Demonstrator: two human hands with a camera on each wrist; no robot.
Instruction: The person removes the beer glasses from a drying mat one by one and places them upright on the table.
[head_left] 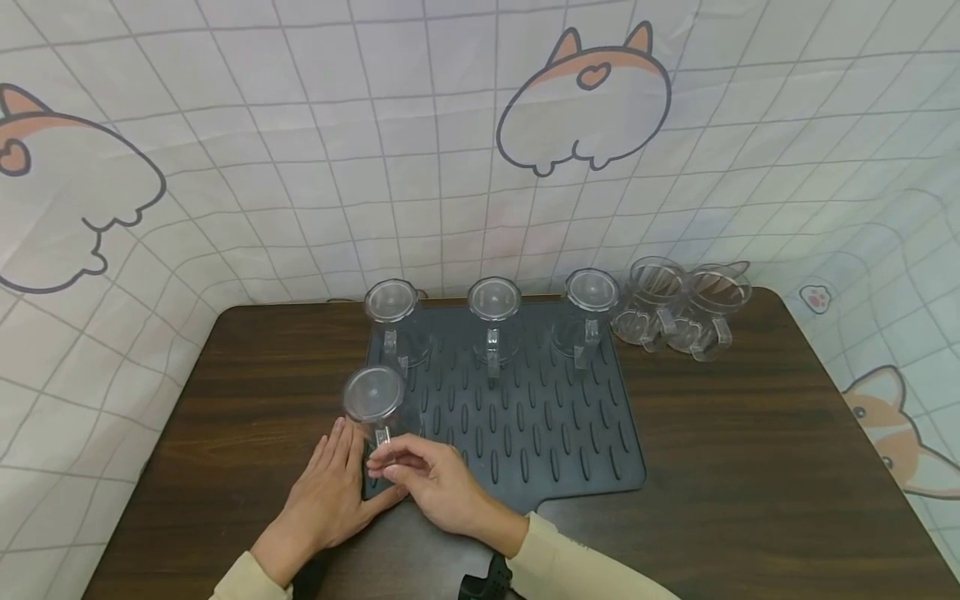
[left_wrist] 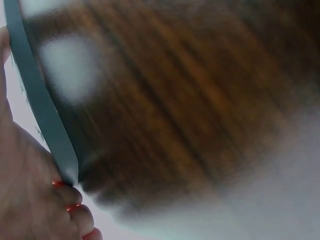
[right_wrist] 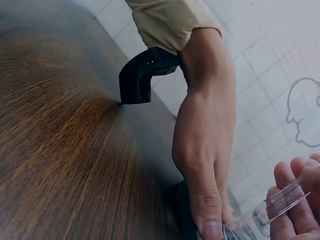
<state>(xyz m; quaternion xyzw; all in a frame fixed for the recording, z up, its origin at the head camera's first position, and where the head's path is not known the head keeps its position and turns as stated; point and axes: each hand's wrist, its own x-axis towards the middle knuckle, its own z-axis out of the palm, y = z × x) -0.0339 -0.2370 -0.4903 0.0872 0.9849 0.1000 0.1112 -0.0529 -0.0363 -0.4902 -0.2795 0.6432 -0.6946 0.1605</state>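
Note:
A clear glass mug [head_left: 375, 393] stands upside down at the front left of a dark grey ridged drying mat [head_left: 525, 481]. My right hand [head_left: 442, 487] pinches its handle; the right wrist view shows the clear handle [right_wrist: 286, 201] against the curled fingers. The left hand [head_left: 326, 492] lies with straight fingers along the mat's left edge, its thumb stretched across the front left corner. In the left wrist view, the mat's edge [left_wrist: 42, 100] runs beside that hand. Whether the left fingertips touch the mug is hard to tell.
Along the mat's back stand three more overturned glass mugs, at left [head_left: 392, 302], middle [head_left: 494, 300] and right [head_left: 592, 292]. Two glass mugs [head_left: 656, 283] with rims up stand close together on the wooden table [head_left: 750, 467], right of the mat. A tile-patterned cloth [head_left: 450, 183] hangs behind.

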